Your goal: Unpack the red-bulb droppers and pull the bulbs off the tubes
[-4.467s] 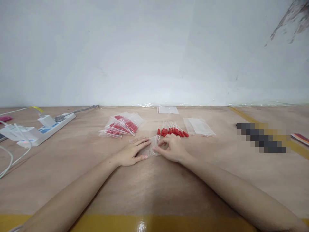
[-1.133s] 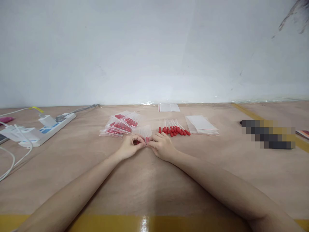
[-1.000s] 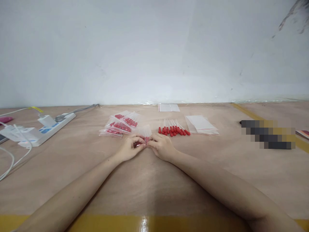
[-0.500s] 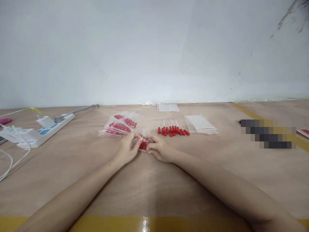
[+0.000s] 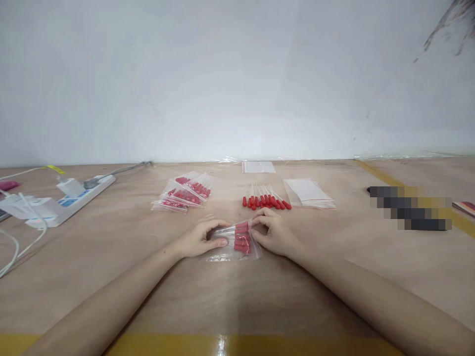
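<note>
Centre of frame: clear bag (image 5: 232, 253) now laid flat on the surface (image 5: 200, 301); half a second ago it was bunched between the fingers and mostly hidden. Red-ended pieces (image 5: 242, 240) inside, then largely covered, now show plainly, red ends to the right, pale stems running left. Hands have spread: right hand (image 5: 272, 233) has shifted rightward, left hand (image 5: 202, 238) sits at the bag's left part. Left grip parted, thumb and fingers resting on the bag with stems visible in the gap. Right grip nearly closed, thumb and fingertips at the bag's upper right edge; cannot tell whether film is pinched. Left of centre, beyond the left hand: overlapping filled bags (image 5: 185, 192), clear with reddish lines, several red-ended pieces in each that can be made out; pile unchanged. Right of centre: stack of flat bags (image 5: 308, 193), whitish. Upper centre, near the wall (image 5: 222, 89): single whitish bag (image 5: 259, 167), lying flat. Between filled and flat bags, loose pieces (image 5: 265, 201), red ends nearest the viewer, just beyond the right hand.
</note>
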`<state>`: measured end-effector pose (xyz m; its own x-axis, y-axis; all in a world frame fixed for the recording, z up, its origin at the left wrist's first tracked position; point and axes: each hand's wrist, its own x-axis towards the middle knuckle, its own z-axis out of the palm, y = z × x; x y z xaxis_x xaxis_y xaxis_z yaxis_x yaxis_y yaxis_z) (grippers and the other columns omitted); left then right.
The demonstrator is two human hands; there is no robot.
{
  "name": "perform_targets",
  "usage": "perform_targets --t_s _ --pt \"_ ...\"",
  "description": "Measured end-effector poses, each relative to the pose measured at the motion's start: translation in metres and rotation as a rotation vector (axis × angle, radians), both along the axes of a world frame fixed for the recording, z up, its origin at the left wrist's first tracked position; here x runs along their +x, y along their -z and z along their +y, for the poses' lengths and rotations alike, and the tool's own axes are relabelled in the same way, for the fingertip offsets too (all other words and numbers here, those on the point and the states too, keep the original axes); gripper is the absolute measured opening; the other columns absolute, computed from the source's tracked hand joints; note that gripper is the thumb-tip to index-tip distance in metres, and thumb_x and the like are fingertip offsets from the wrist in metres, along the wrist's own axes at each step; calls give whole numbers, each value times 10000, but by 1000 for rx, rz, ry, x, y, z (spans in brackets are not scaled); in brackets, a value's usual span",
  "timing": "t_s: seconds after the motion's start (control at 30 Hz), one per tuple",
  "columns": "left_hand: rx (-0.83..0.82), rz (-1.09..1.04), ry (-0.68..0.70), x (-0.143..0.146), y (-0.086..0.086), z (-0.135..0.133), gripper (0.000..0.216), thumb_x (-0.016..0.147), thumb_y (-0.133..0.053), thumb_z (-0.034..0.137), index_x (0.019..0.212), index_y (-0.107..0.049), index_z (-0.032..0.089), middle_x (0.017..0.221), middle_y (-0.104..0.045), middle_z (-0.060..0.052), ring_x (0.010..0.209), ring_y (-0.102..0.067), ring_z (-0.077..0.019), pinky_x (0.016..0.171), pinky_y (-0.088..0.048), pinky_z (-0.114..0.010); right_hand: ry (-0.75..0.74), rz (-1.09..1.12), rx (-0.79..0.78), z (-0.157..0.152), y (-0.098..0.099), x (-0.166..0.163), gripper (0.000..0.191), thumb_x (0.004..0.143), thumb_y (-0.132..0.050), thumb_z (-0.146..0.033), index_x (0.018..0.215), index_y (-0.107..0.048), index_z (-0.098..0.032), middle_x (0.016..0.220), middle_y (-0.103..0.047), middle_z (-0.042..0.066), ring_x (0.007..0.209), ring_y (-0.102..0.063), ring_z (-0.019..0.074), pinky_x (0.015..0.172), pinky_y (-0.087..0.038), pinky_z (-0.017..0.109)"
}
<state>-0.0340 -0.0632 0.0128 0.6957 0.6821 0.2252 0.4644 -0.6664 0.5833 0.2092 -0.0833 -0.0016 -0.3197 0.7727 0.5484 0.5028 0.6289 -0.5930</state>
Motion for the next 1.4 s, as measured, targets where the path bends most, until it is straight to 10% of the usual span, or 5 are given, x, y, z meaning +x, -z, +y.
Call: perform_targets --t_s 0.33,0.67,1.17,1.4 --pt "-165 -83 -70 2 1 0 406 759 -601 340 1104 -521 140 955 -606 -47 897 -570 -162 819 -451 -284 213 -119 -292 -1 -6 -11 214 691 -638 -382 753 -647 -178 724 -613 24 695 -530 161 646 -392 295" --pt "-102 -55 -53 2 -1 0 359 781 -578 326 1095 -547 157 1058 -610 -56 957 -563 -173 846 -432 -280 30 -6 -14 5 -3 -10 128 665 -697 -265 696 -601 -187 764 -558 17 766 -492 149 731 -390 298" --pt "-28 10 -24 1 -2 1 318 807 -541 372 1043 -577 162 966 -605 -53 879 -541 -163 779 -421 -271 -50 -79 -34 1 -8 -11 76 733 -628 -196 806 -643 -213 751 -631 -1 717 -505 135 728 -374 295" --pt "111 167 -12 -3 -7 2 503 741 -592 466 1152 -495 191 1057 -515 -64 972 -458 -198 847 -384 -319 -227 288 -414 14 -7 1 195 759 -582 -319 892 -599 -177 821 -651 24 689 -587 120 637 -470 258"
